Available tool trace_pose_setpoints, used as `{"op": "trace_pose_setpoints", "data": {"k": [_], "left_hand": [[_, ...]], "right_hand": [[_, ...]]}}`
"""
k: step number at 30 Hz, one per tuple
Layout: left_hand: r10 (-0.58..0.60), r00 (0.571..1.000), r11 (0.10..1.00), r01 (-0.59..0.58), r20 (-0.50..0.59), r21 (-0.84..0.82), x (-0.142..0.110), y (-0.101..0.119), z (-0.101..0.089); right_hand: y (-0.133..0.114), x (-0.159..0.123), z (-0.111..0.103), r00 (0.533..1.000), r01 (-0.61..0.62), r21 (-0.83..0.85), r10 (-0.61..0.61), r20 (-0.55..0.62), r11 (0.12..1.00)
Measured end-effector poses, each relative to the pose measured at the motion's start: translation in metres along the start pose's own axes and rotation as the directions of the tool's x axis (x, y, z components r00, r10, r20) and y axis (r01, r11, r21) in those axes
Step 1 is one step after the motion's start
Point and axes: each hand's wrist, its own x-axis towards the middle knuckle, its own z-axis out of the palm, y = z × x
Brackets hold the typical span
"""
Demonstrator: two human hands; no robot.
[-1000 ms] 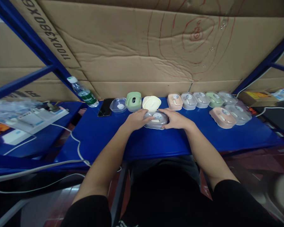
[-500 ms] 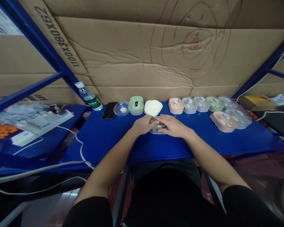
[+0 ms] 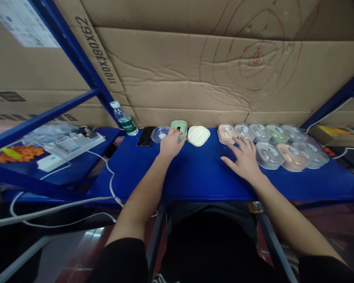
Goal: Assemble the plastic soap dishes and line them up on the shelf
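My left hand (image 3: pixel 170 144) reaches forward, its fingers stretched onto the front of a green soap-box base (image 3: pixel 178 127) at the back of the blue bench (image 3: pixel 194 175). A cream tray (image 3: pixel 198 136) lies just right of it and a clear lid (image 3: pixel 160 134) just left. My right hand (image 3: pixel 243 159) hovers flat with fingers spread and holds nothing. It is beside a closed clear-lidded grey box (image 3: pixel 266 155), which stands in line with a pink box (image 3: pixel 289 157) and another grey one (image 3: pixel 310 153).
A back row of closed boxes runs from a pink one (image 3: pixel 226 133) rightward. A black phone (image 3: pixel 145 136) and a water bottle (image 3: pixel 124 120) sit at the back left. A power strip (image 3: pixel 72 144) with white cables lies on the left shelf. Cardboard (image 3: pixel 194 78) walls the back.
Both hands have left the grey box they pressed together. It now stands in the right-hand group. My left hand moved up to the green base and my right hand opened.
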Motion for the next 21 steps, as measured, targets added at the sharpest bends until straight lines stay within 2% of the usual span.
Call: {"op": "trace_pose_setpoints", "data": {"k": [3,6,8,11,14,16,17,19,21], "left_hand": [[0.123,0.988,0.991,-0.127,0.093,0.043,-0.002,0.014,0.012],[0.268,0.935,0.95,-0.297,0.23,0.098,0.0,0.028,0.025],[0.269,0.925,0.939,-0.314,0.27,0.138,0.004,0.032,0.032],[0.249,0.937,0.951,-0.284,0.244,0.119,0.008,0.029,0.033],[0.252,0.956,0.968,-0.248,0.148,-0.047,0.003,0.023,0.023],[0.219,0.971,0.949,-0.189,0.097,-0.253,-0.002,0.021,0.014],[0.199,0.975,0.913,-0.147,0.1,-0.38,-0.004,0.021,0.009],[0.189,0.967,0.785,-0.045,0.169,-0.618,-0.007,0.023,0.001],[0.212,0.94,0.657,0.065,0.267,-0.751,-0.008,0.024,-0.004]], "right_hand": [[-0.018,0.026,0.015,0.99,0.114,0.119,-0.123,0.064,0.986],[-0.023,0.041,0.028,0.966,0.177,0.224,-0.213,0.144,0.958],[-0.022,0.043,0.035,0.947,0.202,0.273,-0.259,0.19,0.941],[-0.019,0.043,0.042,0.933,0.211,0.295,-0.282,0.223,0.932],[-0.016,0.05,0.044,0.953,0.173,0.282,-0.233,0.194,0.944],[-0.014,0.06,0.041,0.978,0.129,0.273,-0.168,0.124,0.953],[-0.014,0.065,0.039,0.988,0.108,0.274,-0.133,0.075,0.956],[-0.015,0.073,0.037,0.998,0.069,0.304,-0.064,-0.026,0.95],[-0.017,0.076,0.038,0.997,0.033,0.373,-0.006,-0.075,0.927]]}}
